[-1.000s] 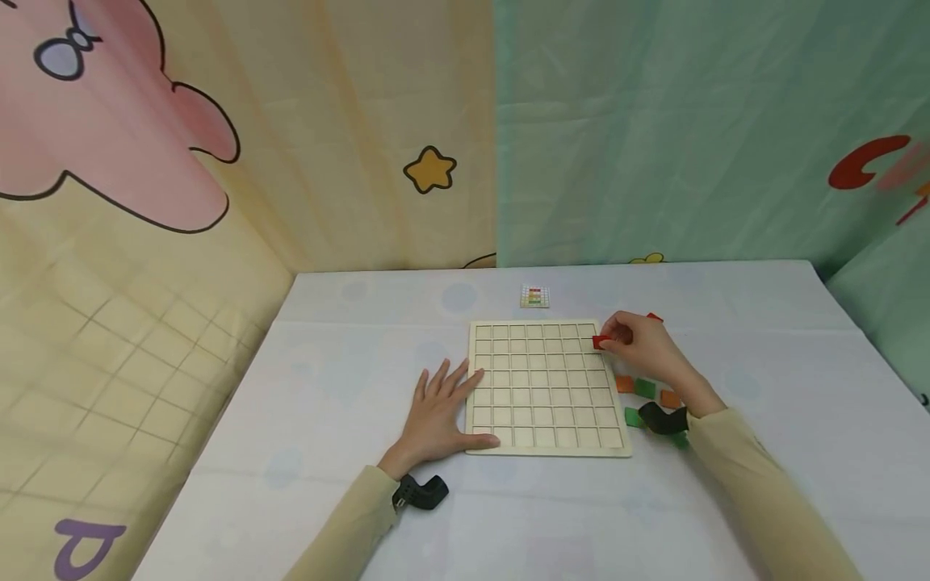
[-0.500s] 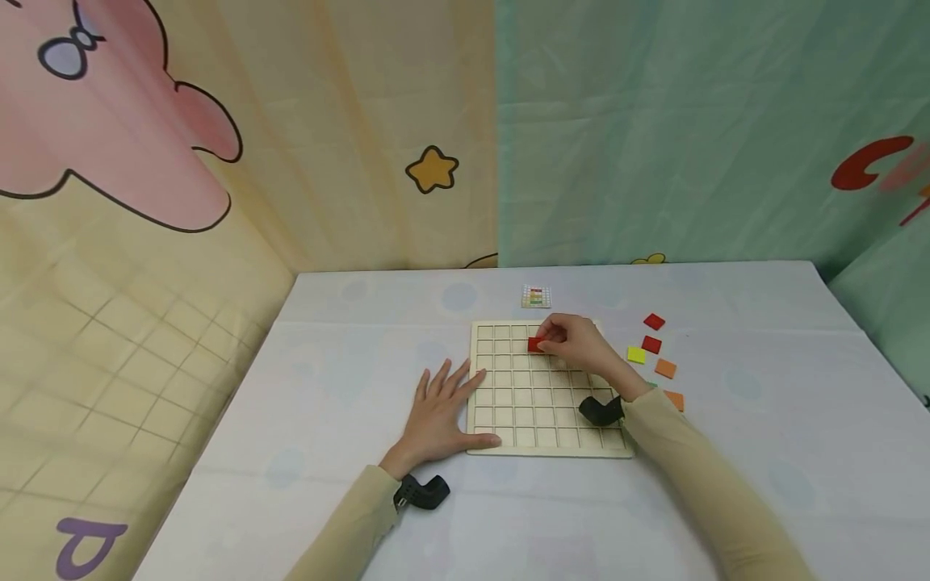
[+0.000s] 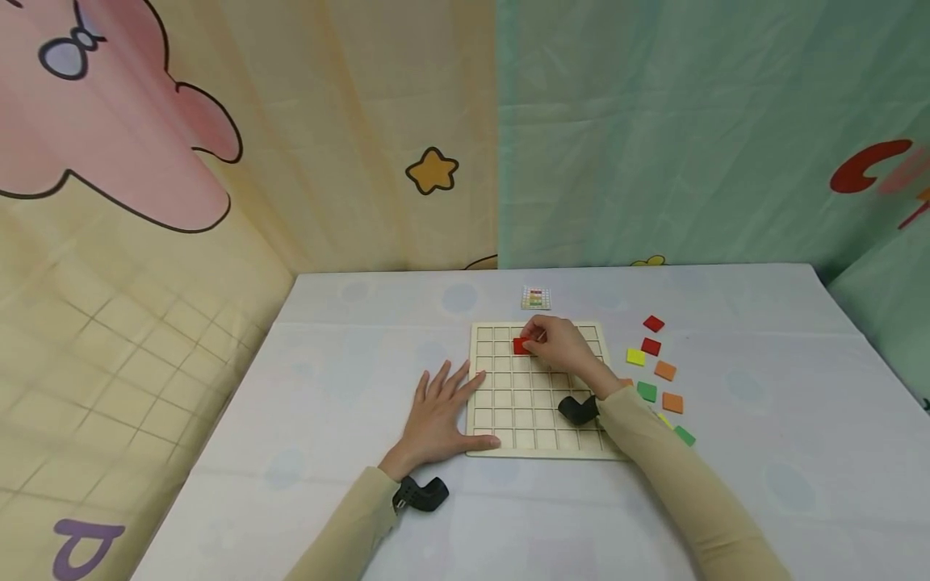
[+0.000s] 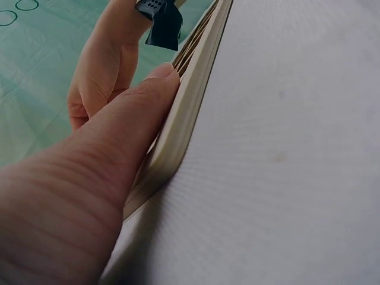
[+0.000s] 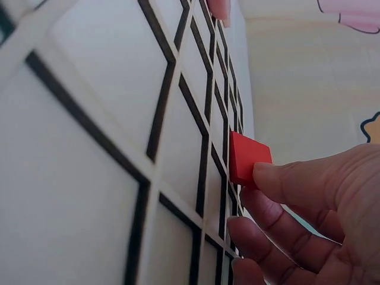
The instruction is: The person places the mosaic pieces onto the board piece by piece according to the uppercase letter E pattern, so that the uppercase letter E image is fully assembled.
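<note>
A pale wooden grid board (image 3: 503,420) lies on the white table, divided into square cells. My right hand (image 3: 558,347) is over its upper part, pinching a red square tile (image 3: 519,346) between thumb and fingers. In the right wrist view the red tile (image 5: 248,159) is tilted, with one edge at the grid's ridges; whether it touches the board I cannot tell. My left hand (image 3: 434,420) rests spread at the board's left edge, its thumb (image 4: 139,107) lying over the rim in the left wrist view.
Right of the board lie loose red tiles (image 3: 654,323), yellow tiles (image 3: 635,357), orange tiles (image 3: 672,403) and green tiles (image 3: 647,392); my right sleeve hides part of this group. A small card (image 3: 536,298) with a coloured grid pattern lies behind the board.
My right hand has carried the red tile leftward from the board's right edge to its upper middle, moving only slightly in the last half second. My left hand has stayed in place.
</note>
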`<state>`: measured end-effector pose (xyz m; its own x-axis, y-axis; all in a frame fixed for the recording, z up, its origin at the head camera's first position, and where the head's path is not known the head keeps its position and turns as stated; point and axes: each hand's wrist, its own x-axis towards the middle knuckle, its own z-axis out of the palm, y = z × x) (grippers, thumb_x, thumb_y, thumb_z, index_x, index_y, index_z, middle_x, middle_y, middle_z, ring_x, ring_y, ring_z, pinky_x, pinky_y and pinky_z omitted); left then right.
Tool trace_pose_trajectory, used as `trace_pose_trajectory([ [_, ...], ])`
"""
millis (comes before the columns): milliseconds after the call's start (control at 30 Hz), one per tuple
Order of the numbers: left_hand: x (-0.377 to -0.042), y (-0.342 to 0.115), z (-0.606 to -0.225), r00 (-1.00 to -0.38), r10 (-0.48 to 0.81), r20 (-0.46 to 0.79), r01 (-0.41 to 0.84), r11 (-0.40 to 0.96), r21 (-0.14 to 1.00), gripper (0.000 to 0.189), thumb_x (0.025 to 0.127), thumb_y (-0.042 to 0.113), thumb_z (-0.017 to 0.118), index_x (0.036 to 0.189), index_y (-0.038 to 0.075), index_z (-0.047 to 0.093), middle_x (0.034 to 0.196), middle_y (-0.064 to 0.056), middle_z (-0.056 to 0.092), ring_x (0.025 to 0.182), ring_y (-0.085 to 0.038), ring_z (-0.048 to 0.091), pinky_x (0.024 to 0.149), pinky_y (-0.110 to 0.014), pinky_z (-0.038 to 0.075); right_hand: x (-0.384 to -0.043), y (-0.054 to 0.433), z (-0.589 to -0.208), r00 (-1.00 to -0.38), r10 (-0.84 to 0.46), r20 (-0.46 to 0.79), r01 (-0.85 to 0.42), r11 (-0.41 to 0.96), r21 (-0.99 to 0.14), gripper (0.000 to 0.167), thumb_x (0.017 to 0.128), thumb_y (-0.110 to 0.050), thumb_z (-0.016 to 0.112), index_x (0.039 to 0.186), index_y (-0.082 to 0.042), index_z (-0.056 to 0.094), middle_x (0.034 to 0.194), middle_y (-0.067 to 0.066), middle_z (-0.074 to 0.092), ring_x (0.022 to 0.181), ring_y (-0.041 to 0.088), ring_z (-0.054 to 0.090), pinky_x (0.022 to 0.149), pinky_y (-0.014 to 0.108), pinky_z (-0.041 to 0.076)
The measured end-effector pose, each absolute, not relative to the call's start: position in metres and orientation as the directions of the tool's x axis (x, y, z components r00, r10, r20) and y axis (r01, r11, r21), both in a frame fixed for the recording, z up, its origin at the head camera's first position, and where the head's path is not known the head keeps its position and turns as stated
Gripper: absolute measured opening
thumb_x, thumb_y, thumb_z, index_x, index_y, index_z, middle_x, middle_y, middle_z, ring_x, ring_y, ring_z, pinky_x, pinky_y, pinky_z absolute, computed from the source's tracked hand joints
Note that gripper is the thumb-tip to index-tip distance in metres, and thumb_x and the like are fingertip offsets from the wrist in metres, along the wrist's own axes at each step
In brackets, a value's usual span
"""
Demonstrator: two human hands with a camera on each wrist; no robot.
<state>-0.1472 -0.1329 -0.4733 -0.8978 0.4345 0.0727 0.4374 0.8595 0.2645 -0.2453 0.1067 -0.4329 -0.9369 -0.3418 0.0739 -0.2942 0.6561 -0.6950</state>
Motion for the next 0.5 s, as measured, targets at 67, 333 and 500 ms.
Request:
trace_pose_trajectory([
  [67, -0.1468, -0.1331, -0.4729, -0.9, 0.431, 0.067, 0.433, 0.863, 0.26, 0.102, 0.07, 0.079, 0.056, 0.152, 0.026, 0.026, 0.158, 0.0, 0.013, 0.143, -0.027, 0.0, 0.111, -0.05, -0.005, -0.2458, 0.1058, -0.4327, -0.937, -0.343, 0.072, -0.297, 0.667, -0.684, 0.005, 0.09, -0.012, 0.066, 0.093, -0.008, 0.065, 0.084, 0.002, 0.062, 0.074, 0.019, 0.057, 0.068, 0.036, 0.048],
  [333, -0.1473, -0.1332, -0.4716, -0.899, 0.432, 0.072, 0.435, 0.863, 0.255, 0.102, 0.071, 0.078, 0.057, 0.151, 0.025, 0.026, 0.158, 0.0, 0.014, 0.143, -0.028, 0.001, 0.111, -0.05, -0.004, -0.2458, 0.1044, -0.4324, -0.935, -0.345, 0.074, -0.305, 0.684, -0.663, 0.007, 0.09, -0.012, 0.065, 0.095, -0.007, 0.066, 0.085, 0.003, 0.063, 0.075, 0.02, 0.058, 0.068, 0.037, 0.048],
  [500, -0.1462, -0.1339, -0.4717, -0.897, 0.436, 0.076, 0.44, 0.859, 0.261, 0.101, 0.071, 0.079, 0.056, 0.151, 0.025, 0.026, 0.158, 0.0, 0.014, 0.143, -0.028, 0.002, 0.111, -0.051, -0.004, -0.2441, 0.105, -0.4326, -0.93, -0.358, 0.08, -0.317, 0.673, -0.668, 0.006, 0.089, -0.011, 0.066, 0.093, -0.007, 0.066, 0.085, 0.003, 0.062, 0.076, 0.02, 0.057, 0.068, 0.037, 0.048],
])
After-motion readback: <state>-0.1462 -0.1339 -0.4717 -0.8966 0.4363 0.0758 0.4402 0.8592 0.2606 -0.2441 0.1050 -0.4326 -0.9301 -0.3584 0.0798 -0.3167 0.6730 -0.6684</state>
